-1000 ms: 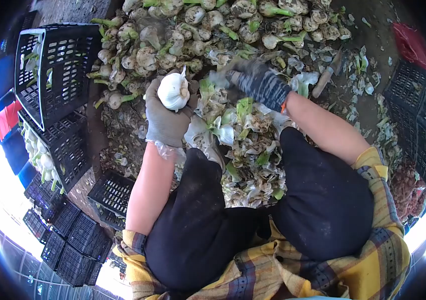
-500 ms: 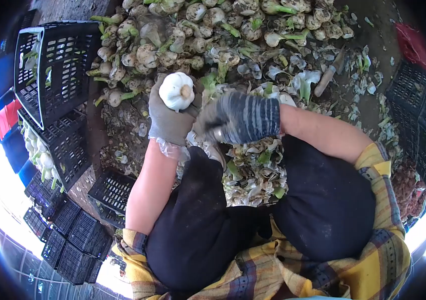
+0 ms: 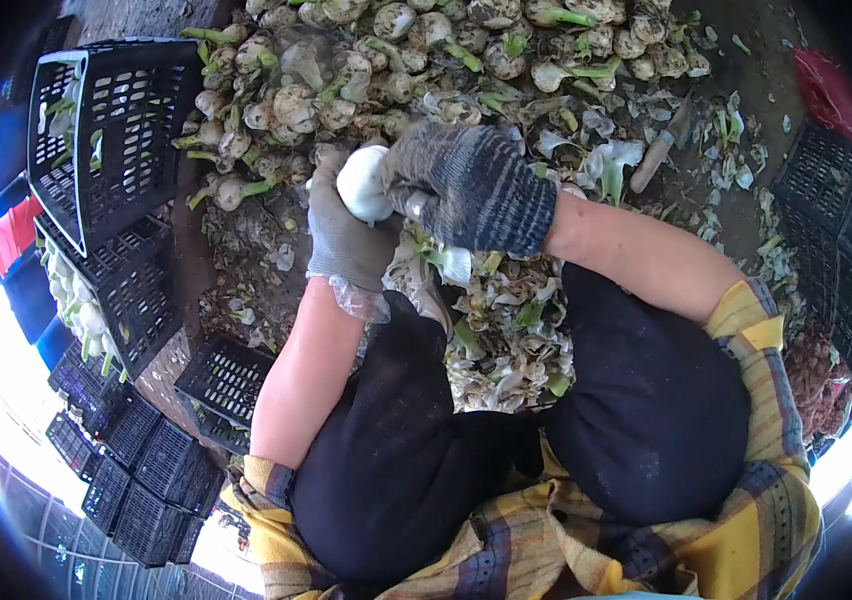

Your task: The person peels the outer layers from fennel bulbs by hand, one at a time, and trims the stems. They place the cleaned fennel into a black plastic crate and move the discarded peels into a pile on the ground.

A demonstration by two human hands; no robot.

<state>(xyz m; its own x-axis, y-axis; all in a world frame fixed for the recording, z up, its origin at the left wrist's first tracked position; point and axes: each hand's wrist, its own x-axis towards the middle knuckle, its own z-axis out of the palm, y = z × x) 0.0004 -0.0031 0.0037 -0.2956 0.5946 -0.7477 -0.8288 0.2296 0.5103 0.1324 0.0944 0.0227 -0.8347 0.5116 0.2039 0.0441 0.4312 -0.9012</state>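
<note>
My left hand [image 3: 351, 238], in a grey glove, holds a white garlic bulb [image 3: 363, 186] over the ground in front of my knees. Against the bulb's right side is my right hand [image 3: 466, 188], in a dark striped glove with its fingers curled. The glove hides what those fingers pinch, if anything. Below the hands a loose white peel [image 3: 451, 264] lies over the heap of peelings [image 3: 506, 350] between my legs. Unpeeled bulbs with green stems [image 3: 291, 108] are piled just beyond my hands.
Black crates [image 3: 136, 140] stand at the left, one holding white bulbs with stems [image 3: 78, 305]. A wooden-handled knife [image 3: 654, 162] lies on the ground at the upper right. More black crates [image 3: 826, 220] and a red bag [image 3: 831, 95] are at the far right.
My right hand has moved up and left, from below the bulb's right to against it. The bulb has turned and shifted slightly right, and white peel now shows below the right hand.
</note>
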